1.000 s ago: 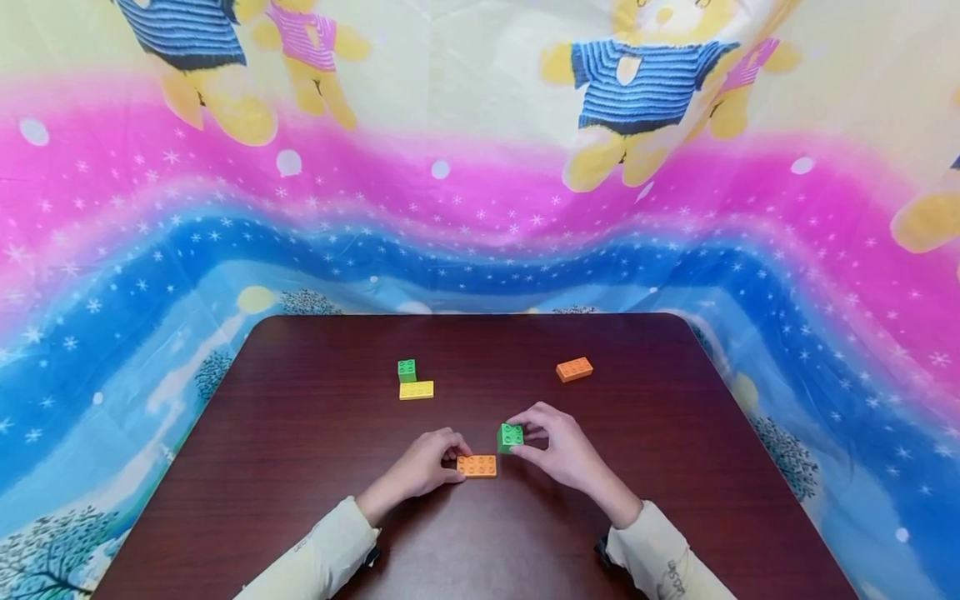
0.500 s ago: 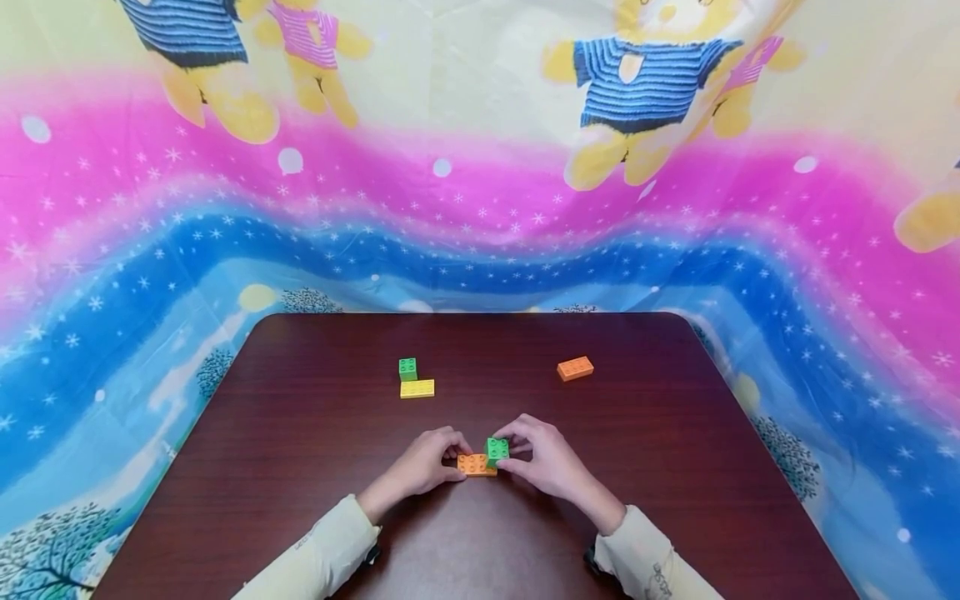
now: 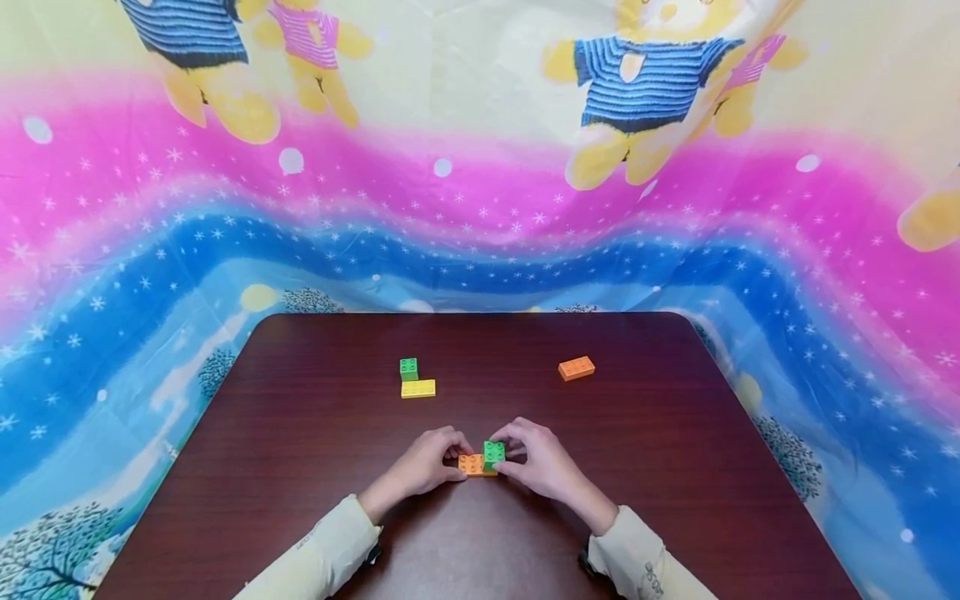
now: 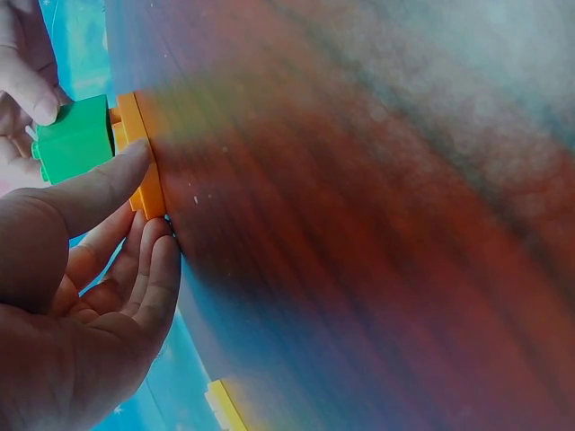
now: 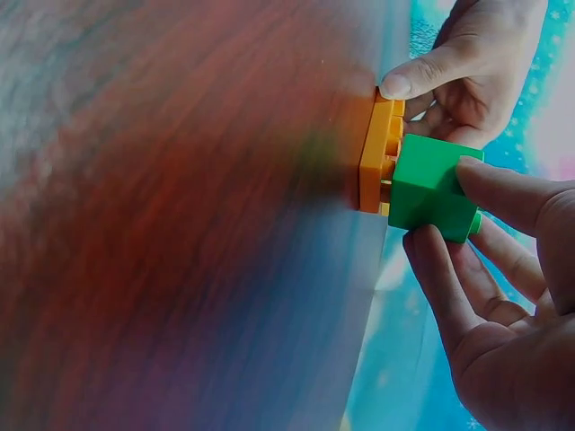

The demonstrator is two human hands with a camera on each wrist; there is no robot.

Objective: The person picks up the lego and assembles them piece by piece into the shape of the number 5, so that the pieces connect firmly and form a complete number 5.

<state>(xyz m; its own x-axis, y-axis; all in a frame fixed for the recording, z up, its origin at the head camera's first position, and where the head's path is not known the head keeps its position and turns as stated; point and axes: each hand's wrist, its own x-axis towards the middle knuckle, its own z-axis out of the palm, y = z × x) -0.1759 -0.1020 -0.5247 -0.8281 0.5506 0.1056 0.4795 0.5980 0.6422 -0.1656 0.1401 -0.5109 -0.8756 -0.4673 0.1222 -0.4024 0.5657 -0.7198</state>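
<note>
A flat orange building brick (image 3: 468, 466) lies on the table near its front, its left end pinched between the thumb and fingers of my left hand (image 3: 420, 463). My right hand (image 3: 546, 461) holds a green square building brick (image 3: 493, 452), thumb on the near side and fingers on the far side. The green brick stands over the right half of the orange one, studs up. In the right wrist view the green brick's (image 5: 431, 184) underside is right at the studs of the orange brick (image 5: 369, 166), with a thin gap showing at one side.
Farther back on the left, another green brick (image 3: 408, 368) stands just behind a flat yellow brick (image 3: 417, 389). A second orange brick (image 3: 577, 368) lies at the back right of the dark brown table (image 3: 315, 433). A printed cloth (image 3: 465, 208) hangs behind the table.
My right hand has moved left and slightly down, carrying the green brick from beside the orange brick to above its right half. My left hand has stayed on the orange brick.
</note>
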